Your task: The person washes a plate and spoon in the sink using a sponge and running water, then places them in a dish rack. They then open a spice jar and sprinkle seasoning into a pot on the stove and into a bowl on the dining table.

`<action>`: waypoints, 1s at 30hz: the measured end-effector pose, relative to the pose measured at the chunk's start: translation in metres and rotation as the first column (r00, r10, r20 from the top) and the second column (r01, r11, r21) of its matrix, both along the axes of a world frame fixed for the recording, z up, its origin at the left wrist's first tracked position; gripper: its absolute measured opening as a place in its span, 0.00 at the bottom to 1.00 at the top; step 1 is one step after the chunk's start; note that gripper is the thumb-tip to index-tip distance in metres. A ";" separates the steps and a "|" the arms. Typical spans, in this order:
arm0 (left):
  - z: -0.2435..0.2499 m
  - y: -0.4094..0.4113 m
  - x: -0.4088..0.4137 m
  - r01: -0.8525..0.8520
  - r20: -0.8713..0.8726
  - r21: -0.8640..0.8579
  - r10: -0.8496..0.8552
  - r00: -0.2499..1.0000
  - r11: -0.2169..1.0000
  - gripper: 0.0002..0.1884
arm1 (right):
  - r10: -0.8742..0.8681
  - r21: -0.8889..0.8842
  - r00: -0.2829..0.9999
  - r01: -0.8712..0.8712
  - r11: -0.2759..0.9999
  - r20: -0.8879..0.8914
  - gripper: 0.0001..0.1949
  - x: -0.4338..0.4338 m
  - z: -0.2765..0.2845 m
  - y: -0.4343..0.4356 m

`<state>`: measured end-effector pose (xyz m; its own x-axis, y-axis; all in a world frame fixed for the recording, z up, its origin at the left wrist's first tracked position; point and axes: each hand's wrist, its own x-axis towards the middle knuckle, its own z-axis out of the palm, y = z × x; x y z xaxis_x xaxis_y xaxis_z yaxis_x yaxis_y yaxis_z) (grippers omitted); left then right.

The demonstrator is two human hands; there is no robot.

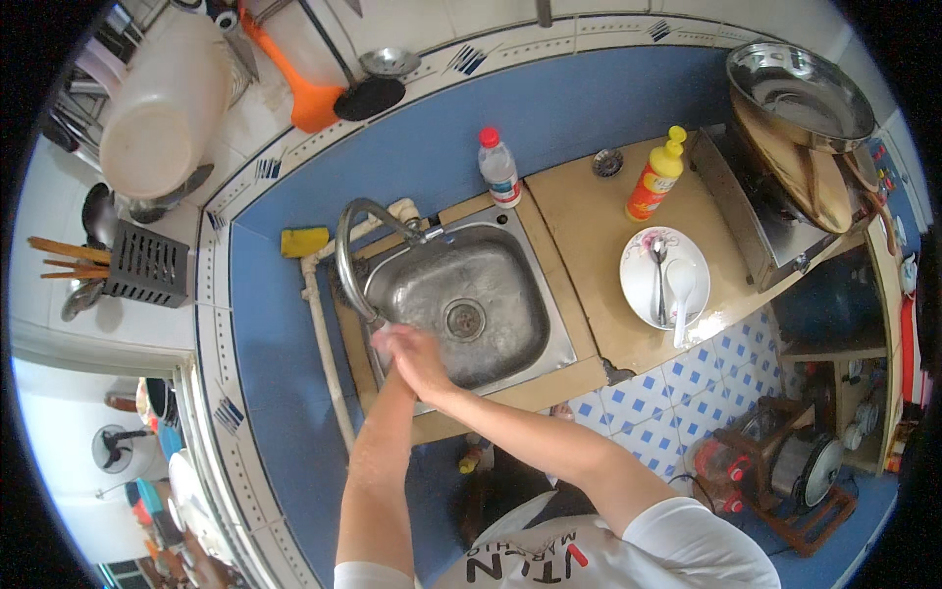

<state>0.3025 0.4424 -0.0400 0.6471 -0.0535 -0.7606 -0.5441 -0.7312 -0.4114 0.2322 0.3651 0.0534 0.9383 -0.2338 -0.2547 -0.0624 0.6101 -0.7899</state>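
My left hand and my right hand are pressed together under the spout of the curved metal faucet, at the near left corner of the stainless steel sink. The fingers are blurred and overlap, so whether they hold anything between them is hidden. The sink basin shows a round drain strainer. On the counter to the right, a white floral plate bears a metal spoon and a white soup spoon. A yellow and orange squeeze bottle stands behind the plate.
A red-capped plastic bottle stands behind the sink. A yellow sponge sits by the white pipe at the left. Farther right, a steel pan and wooden boards rest over the gas stove. A rice cooker is below.
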 end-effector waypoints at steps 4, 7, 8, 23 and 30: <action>0.039 -0.039 0.014 -0.019 -0.141 -0.041 0.013 0.990 0.999 0.26 | 0.098 -0.502 0.969 0.030 0.865 0.227 0.15 -0.005 0.008 -0.022; 0.065 -0.064 0.021 -0.035 -0.202 -0.102 0.014 0.979 0.994 0.27 | 0.094 -0.586 0.964 0.072 0.807 0.248 0.15 0.002 0.004 -0.046; 0.071 -0.066 0.021 -0.040 -0.206 -0.133 0.012 0.978 0.990 0.27 | 0.100 -0.605 0.985 0.005 0.796 0.140 0.16 0.005 0.002 -0.057; 0.041 -0.009 0.035 -0.150 -0.179 -0.791 0.011 0.984 0.593 0.31 | -0.112 0.456 0.862 0.366 0.811 -0.494 0.10 0.158 -0.028 -0.149; 0.011 0.016 0.038 -0.785 -0.932 -0.316 0.017 0.363 -0.533 0.26 | 0.008 0.372 0.949 0.116 0.921 -0.315 0.13 0.126 -0.044 -0.172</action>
<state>0.3407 0.4587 -0.0287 0.6588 -0.6036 -0.4491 0.5829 0.0322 0.8119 0.3583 0.1936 0.0096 0.7890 -0.1088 -0.6047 -0.2195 0.8694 -0.4428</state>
